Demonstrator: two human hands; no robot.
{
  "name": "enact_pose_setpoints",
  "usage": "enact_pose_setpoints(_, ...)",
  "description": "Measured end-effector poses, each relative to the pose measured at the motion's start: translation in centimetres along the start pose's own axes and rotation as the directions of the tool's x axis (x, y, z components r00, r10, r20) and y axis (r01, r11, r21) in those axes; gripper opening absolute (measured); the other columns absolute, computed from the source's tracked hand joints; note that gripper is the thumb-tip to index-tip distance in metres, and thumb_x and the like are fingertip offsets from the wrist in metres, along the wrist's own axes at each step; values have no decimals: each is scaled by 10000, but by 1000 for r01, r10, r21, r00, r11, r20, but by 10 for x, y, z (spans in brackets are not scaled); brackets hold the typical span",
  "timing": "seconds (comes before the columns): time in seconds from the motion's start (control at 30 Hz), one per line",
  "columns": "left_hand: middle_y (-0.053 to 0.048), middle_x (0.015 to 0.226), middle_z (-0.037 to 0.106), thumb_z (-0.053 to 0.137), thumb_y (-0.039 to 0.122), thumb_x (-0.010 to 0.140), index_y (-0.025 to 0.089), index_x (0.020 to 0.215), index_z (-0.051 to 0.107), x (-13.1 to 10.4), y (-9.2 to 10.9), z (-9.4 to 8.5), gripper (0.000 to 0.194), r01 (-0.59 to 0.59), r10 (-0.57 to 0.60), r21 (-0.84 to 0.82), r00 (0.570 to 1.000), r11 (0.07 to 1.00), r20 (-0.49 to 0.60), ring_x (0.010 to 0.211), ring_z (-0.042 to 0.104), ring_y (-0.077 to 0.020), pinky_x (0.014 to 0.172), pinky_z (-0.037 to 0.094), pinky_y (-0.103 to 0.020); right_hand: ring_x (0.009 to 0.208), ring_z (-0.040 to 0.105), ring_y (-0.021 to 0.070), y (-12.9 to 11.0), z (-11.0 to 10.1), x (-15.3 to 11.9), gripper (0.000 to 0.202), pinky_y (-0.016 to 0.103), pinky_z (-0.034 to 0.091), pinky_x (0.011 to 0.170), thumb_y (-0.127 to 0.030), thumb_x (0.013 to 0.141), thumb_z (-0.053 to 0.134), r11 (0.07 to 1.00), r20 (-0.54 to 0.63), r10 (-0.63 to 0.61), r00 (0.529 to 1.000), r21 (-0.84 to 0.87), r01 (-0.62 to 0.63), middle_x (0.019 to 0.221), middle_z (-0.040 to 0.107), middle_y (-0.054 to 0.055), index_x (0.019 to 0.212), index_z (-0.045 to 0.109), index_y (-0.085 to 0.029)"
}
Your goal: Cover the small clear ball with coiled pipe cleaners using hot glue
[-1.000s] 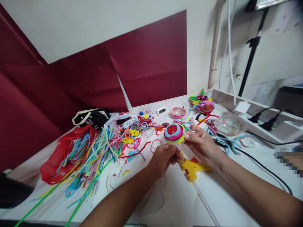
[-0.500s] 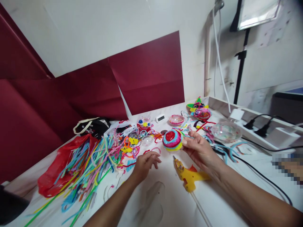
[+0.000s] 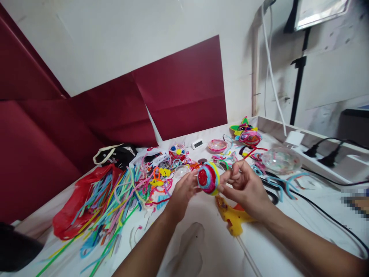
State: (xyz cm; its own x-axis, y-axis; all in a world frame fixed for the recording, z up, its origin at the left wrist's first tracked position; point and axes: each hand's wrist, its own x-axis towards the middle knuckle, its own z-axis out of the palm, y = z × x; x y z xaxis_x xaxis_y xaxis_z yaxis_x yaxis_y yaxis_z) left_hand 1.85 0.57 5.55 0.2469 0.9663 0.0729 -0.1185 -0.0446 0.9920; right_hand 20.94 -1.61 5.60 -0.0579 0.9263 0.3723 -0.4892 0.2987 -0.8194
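Note:
Between my hands is a dome-shaped craft piece (image 3: 208, 178) wound with red, blue, pink and yellow pipe cleaner in rings. My left hand (image 3: 184, 191) grips it from the left, with its fingertips partly hidden behind it. My right hand (image 3: 247, 187) has its thumb and fingers closed at the right edge of the piece. A green pipe cleaner (image 3: 225, 163) curves up beside the right fingers; I cannot tell where its ends are. Just below the hands lies a yellow hot glue gun (image 3: 235, 221), a clear glue stick (image 3: 249, 257) sticking out of its back.
Loose pipe cleaners (image 3: 115, 213) spill from a red plastic bag (image 3: 67, 215) on the left. Behind are a white digital timer (image 3: 197, 144), clear plastic bowls (image 3: 281, 161) and finished-looking figures (image 3: 249, 136). A black cable (image 3: 325, 215) runs along the right side.
My left hand has come up and taken hold of the dome piece, which has turned and dropped slightly. A green pipe cleaner now shows by my right hand.

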Motion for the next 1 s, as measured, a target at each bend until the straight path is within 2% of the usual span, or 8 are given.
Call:
enact_pose_setpoints(0.1,-109,1110,687,540,575,879,196,1147,626,-2,3,18,472,57,-41,-147,993,988,109,1015,656,-252,920,505,-431,671,621,120,4,0,-2,498,227,498,600,-131,644,844,998,-2,-37,999,-45,37,739,678,-54,818,396,-261)
enact_pose_setpoints(0.2,-86,1024,685,658,522,820,188,1091,628,-3,5,26,431,97,-82,-165,992,981,97,924,656,-223,867,527,-405,686,615,113,9,-1,-2,501,221,499,637,-107,644,838,998,23,-33,999,-47,34,729,675,-59,820,395,-259)
enact_pose_setpoints(0.5,-24,867,653,715,415,806,183,1032,636,-4,1,23,333,93,-80,-191,994,977,70,798,620,-142,774,518,-274,603,592,92,20,2,-4,547,190,468,533,-126,628,850,997,-18,79,997,-4,-79,738,676,-77,821,356,-263)
enact_pose_setpoints(0.57,-44,913,667,705,457,804,188,1089,625,-4,-1,22,400,77,-64,-183,995,980,73,838,638,-170,783,527,-300,554,584,94,18,4,-3,564,193,458,498,-179,625,860,993,-33,115,993,27,-114,724,686,-69,822,339,-265)
enact_pose_setpoints(0.67,-98,1148,657,757,558,709,204,1219,569,-4,-8,21,649,14,-11,-156,1000,988,21,1010,645,-242,843,528,-342,511,584,103,17,4,-1,604,196,451,464,-225,588,880,986,-61,157,986,61,-153,696,693,-59,816,323,-265)
enact_pose_setpoints(0.73,-107,1272,614,826,523,634,224,1281,525,-4,-15,20,773,-37,34,-101,999,994,-32,1128,612,-272,906,516,-351,509,594,110,17,4,0,625,199,461,457,-227,562,891,982,-77,179,981,80,-173,690,698,-57,818,322,-265)
enact_pose_setpoints(0.83,-105,1310,598,855,395,642,237,1316,492,-6,-27,19,781,-102,103,16,992,995,-74,1176,593,-279,956,509,-374,487,592,111,19,5,-1,635,198,462,429,-227,553,895,973,-91,215,972,101,-206,698,701,-64,829,324,-268)
enact_pose_setpoints(1.0,-130,1360,562,805,379,710,202,1335,511,-10,-35,18,713,-179,203,187,972,966,-116,1226,566,-301,970,525,-389,463,578,97,24,5,-5,622,179,447,415,-217,579,886,967,-71,234,970,117,-225,690,695,-81,851,329,-269)
